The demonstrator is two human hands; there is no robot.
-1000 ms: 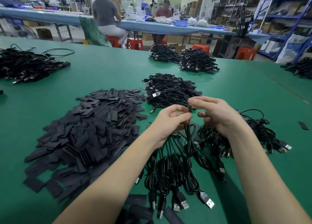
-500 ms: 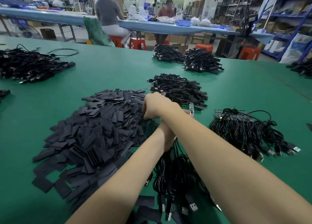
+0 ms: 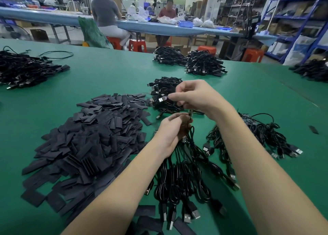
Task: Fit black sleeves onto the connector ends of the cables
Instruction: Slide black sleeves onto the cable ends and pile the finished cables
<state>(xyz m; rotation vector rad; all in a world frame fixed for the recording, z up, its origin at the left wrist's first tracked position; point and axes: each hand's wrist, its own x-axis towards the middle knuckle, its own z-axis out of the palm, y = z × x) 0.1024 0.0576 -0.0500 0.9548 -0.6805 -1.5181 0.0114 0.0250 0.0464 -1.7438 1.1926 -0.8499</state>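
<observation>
A big heap of flat black sleeves (image 3: 92,137) lies on the green table (image 3: 106,75) to the left of my hands. My left hand (image 3: 170,130) grips the top of a bundle of black cables (image 3: 179,178) that hangs toward me. One small connector end (image 3: 190,113) sticks up above its fingers. My right hand (image 3: 197,96) hovers just above and behind it. Its thumb and forefinger pinch a small dark piece, blurred, which looks like a sleeve.
A cable pile (image 3: 165,85) lies behind my hands and another (image 3: 262,132) to the right. More piles sit far back (image 3: 204,62), at far left (image 3: 23,69) and far right (image 3: 312,69). A loose sleeve (image 3: 313,129) lies at right. People sit at a far bench.
My right hand crossed over to the sleeve heap and has come back above my left hand. The left hand kept holding the cable bundle.
</observation>
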